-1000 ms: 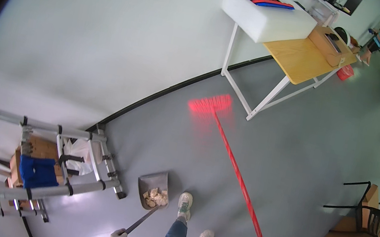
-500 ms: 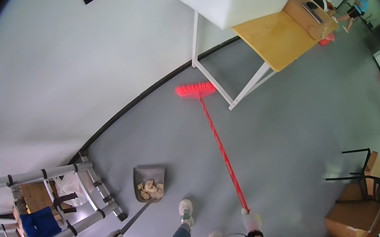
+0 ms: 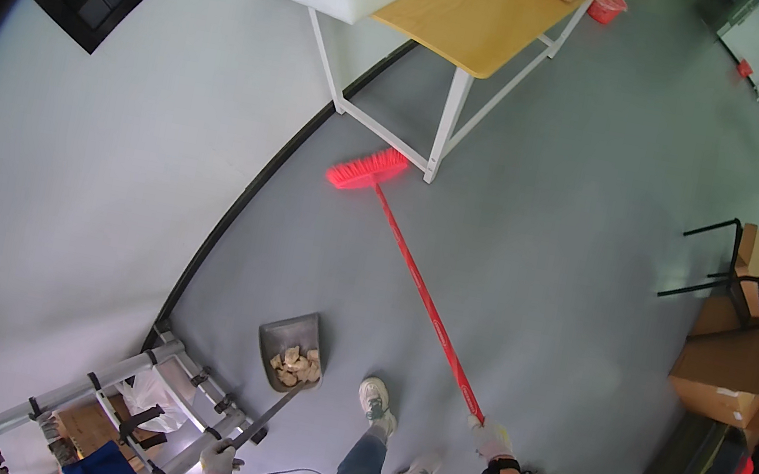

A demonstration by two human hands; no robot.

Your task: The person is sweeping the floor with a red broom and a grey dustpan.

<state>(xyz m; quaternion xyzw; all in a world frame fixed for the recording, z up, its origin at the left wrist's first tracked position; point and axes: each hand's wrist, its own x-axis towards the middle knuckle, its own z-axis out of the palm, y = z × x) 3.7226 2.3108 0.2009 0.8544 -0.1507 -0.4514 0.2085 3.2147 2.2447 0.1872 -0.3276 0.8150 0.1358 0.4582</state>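
Right now my right hand (image 3: 491, 441) is wrapped around the top end of the red broom (image 3: 414, 269), whose long handle slants away from me across the grey floor (image 3: 547, 267) to the bristle head, which lies close beside the near leg of the bench (image 3: 479, 16) with the wooden top. My left hand (image 3: 218, 460) is closed on the long handle of the grey dustpan (image 3: 288, 351), which stands on the floor just ahead of my left shoe (image 3: 377, 405), not far from the wall (image 3: 107, 169). Both hands are gloved and both grips look firm. Judging by the pan, a good part of the job is behind me: a small heap of pale, crumpled scraps (image 3: 296, 365) already sits in its tray. What I can see of the floor between the broom head and the pan looks free of litter, though anything small would be lost at this distance, so I cannot say the sweep is finished. The broom head stands well apart from the pan, reaching out by the bench leg, so I take it that this stretch under the bench is what is being swept. The pan itself is not yet emptied. To my left a metal rack (image 3: 118, 394) stands against the wall, and cardboard boxes (image 3: 732, 370) and a black chair (image 3: 729, 268) are off to my right.
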